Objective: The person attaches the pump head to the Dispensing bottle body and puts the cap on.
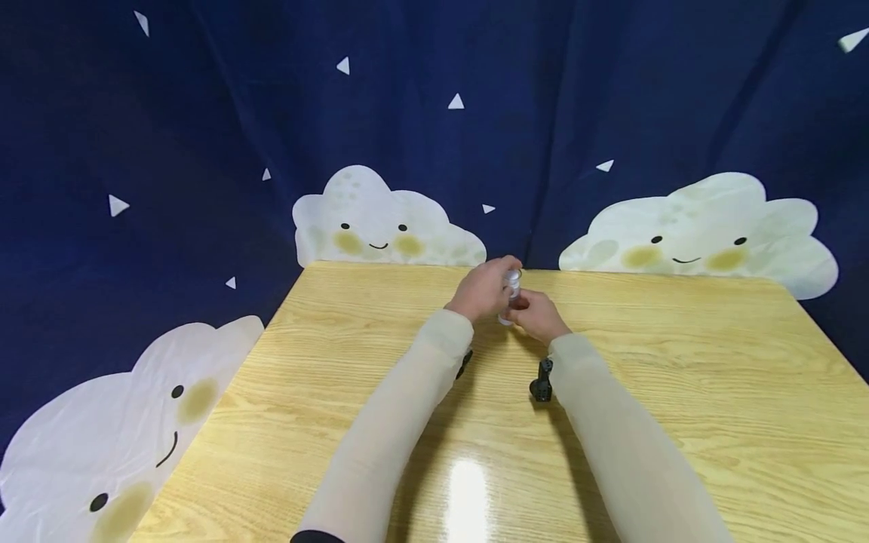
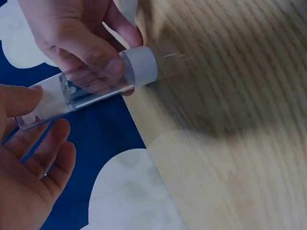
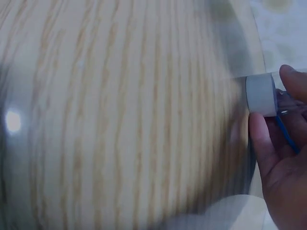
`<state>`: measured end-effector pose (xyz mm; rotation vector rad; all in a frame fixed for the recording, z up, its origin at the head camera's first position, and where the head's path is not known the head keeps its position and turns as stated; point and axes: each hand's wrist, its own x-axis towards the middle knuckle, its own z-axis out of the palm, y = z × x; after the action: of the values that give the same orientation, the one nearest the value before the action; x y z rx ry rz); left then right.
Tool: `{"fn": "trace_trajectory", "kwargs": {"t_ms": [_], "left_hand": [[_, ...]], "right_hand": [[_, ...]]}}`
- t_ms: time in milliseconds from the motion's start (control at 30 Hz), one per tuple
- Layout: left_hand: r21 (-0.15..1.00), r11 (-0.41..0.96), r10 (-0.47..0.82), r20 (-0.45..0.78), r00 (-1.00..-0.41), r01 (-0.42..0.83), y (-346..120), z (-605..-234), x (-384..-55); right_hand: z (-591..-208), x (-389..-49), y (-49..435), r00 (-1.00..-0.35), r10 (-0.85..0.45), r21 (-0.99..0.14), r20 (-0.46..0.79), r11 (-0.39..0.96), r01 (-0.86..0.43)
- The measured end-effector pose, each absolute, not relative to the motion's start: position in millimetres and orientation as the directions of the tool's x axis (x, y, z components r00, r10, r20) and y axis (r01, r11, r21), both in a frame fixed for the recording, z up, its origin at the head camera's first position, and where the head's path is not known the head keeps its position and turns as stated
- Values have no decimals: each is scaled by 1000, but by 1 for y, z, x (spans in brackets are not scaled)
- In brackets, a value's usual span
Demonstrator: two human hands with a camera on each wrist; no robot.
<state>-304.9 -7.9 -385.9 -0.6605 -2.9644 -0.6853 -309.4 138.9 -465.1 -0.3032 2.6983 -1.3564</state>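
Observation:
A slim, clear, bottle-like cylinder (image 1: 512, 280) with white sections near its two ends stands upright at the table's far edge. Around its top, my left hand (image 1: 483, 290) has thumb and fingers on the upper white section (image 2: 52, 99). Lower down, my right hand (image 1: 536, 313) grips the clear body, its fingers showing through the plastic in the left wrist view. The lower white section (image 3: 261, 96) sits beside the right thumb and fingers in the right wrist view. Part of the cylinder is hidden behind both hands.
The light wood-grain table (image 1: 380, 362) stretches toward me, with a bright reflection near the front. Behind its far edge hangs a dark blue curtain (image 1: 421, 136) with white triangles and smiling clouds. A black wrist camera (image 1: 541, 381) hangs under the right sleeve.

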Motion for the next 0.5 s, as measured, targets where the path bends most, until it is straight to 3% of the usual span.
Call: {"fn": "trace_trajectory", "kwargs": {"t_ms": [333, 500], "left_hand": [[358, 814, 406, 214, -888, 458, -15, -392, -298], [137, 877, 404, 308, -861, 461, -44, -390, -268]], "right_hand": [[-457, -311, 150, -960, -259, -772, -105, 630, -85], [-432, -286, 200, -943, -325, -583, -70, 780, -226]]}}
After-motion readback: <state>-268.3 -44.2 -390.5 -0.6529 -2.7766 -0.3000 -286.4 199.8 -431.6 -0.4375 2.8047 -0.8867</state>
